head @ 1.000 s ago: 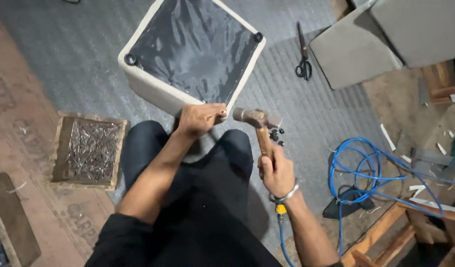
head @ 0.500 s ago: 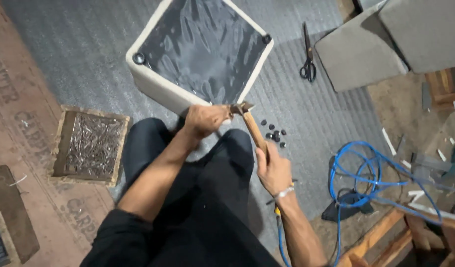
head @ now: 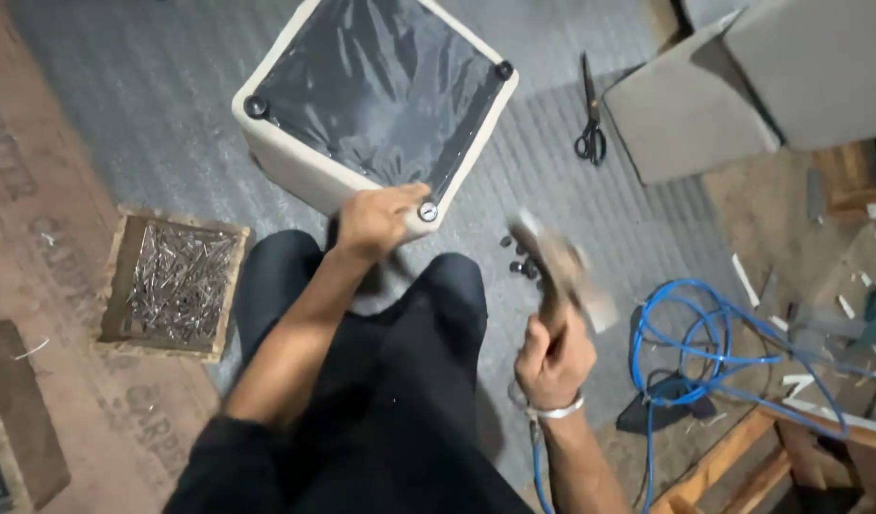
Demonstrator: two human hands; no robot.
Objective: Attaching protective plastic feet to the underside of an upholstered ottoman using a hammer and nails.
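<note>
An upturned cream upholstered stool (head: 295, 162) with a black fabric underside lies on the floor before my knees. Round glides sit at three visible corners. My left hand (head: 376, 221) grips the near corner beside a silvery glide (head: 426, 211). My right hand (head: 554, 360) is closed on the wooden handle of a hammer (head: 552, 262), which is blurred and held off to the right of the stool, clear of it. A few small dark glides (head: 519, 257) lie on the floor under the hammer.
A shallow box of nails (head: 176, 284) sits to my left. Black scissors (head: 588, 109) lie beyond the stool, beside grey upholstered pieces (head: 742, 86). A coiled blue hose (head: 704, 333), wooden frame parts (head: 742, 457) and scraps crowd the right.
The hammer head was at the stool's near corner half a second ago; now it has swung back to the right. My left hand stays on that corner.
</note>
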